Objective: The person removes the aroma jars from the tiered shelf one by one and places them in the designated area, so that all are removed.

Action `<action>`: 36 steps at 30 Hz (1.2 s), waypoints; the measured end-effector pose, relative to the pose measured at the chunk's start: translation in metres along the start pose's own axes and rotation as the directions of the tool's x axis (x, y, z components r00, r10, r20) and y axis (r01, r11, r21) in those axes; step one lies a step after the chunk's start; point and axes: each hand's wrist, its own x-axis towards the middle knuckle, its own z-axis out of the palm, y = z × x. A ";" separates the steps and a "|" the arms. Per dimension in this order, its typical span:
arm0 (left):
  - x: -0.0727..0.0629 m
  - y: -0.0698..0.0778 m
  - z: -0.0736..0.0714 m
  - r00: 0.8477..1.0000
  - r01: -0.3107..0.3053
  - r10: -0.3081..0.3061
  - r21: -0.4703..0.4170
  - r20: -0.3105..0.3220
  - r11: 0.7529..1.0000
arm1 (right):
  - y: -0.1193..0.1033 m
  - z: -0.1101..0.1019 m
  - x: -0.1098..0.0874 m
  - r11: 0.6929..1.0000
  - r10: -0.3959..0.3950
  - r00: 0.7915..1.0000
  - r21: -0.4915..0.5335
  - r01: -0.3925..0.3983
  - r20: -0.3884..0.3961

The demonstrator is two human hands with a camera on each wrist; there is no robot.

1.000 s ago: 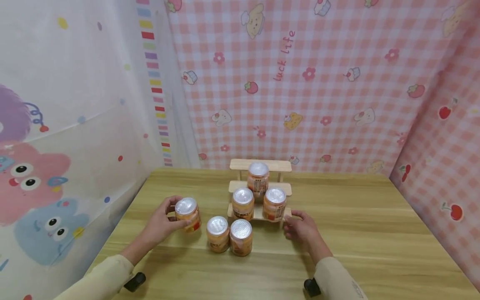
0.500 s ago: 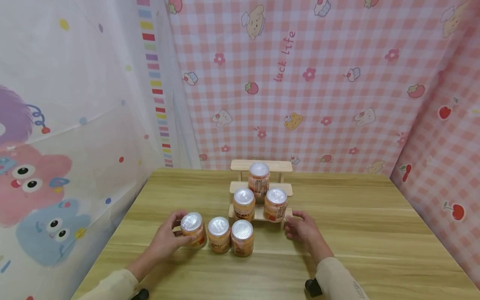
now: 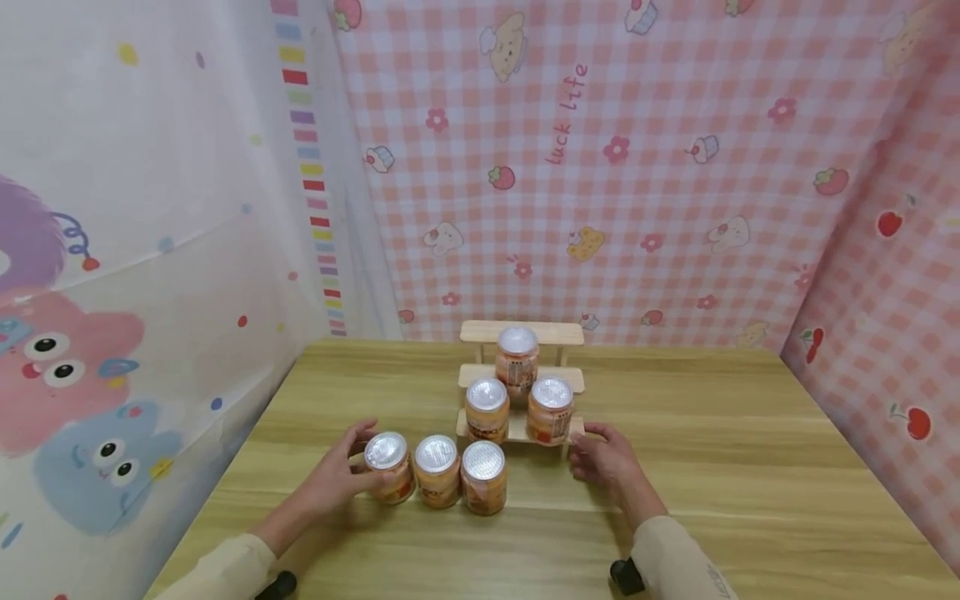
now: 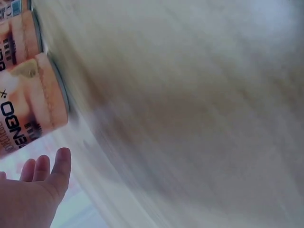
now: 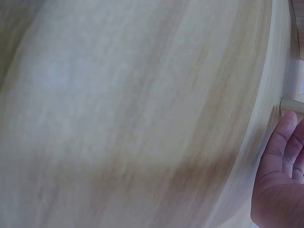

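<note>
Three orange-labelled cans with silver lids stand in a row on the table. At the row's left end is the leftmost can [image 3: 392, 477]; beside it stand the middle can [image 3: 438, 483] and the right can [image 3: 484, 489]. My left hand [image 3: 339, 472] is spread around the leftmost can's left side; the left wrist view shows a gap between its fingers and the can [image 4: 35, 102]. My right hand [image 3: 606, 458] holds the right end of the lowest step of a wooden tiered rack [image 3: 517, 427]. In the right wrist view, a fingertip [image 5: 288, 119] meets the wood.
Two cans stand on the rack's lowest step, a left one [image 3: 487, 410] and a right one [image 3: 551, 411]. Another can [image 3: 517, 361] stands on the middle step. A checked cloth [image 3: 615, 192] hangs behind the table [image 3: 697, 467], and a white printed cloth [image 3: 187, 250] hangs at left.
My left hand has brought the leftmost can rightward and toward me, set it beside the other two and loosened its fingers. My right hand has stayed at the rack.
</note>
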 end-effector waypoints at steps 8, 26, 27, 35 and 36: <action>0.008 0.007 -0.011 1.000 -0.020 0.020 -0.007 -0.015 1.000 | -0.002 0.004 0.004 1.000 -0.005 1.000 -0.005 0.005 0.005; 0.070 0.071 -0.030 0.996 -0.035 0.030 -0.053 -0.086 0.998 | -0.007 0.003 0.003 0.999 0.025 1.000 -0.023 -0.025 0.004; 0.076 0.077 -0.030 0.996 -0.031 0.027 -0.056 -0.085 0.998 | -0.007 0.003 0.003 1.000 0.023 1.000 -0.021 -0.022 0.007; 0.130 0.118 -0.017 0.997 -0.031 0.028 -0.053 -0.066 0.998 | -0.004 0.003 -0.001 1.000 -0.005 1.000 -0.013 0.005 0.004; 0.135 0.121 -0.014 0.998 -0.024 0.022 -0.044 -0.057 0.999 | -0.003 0.003 -0.002 1.000 -0.006 1.000 -0.016 0.006 0.006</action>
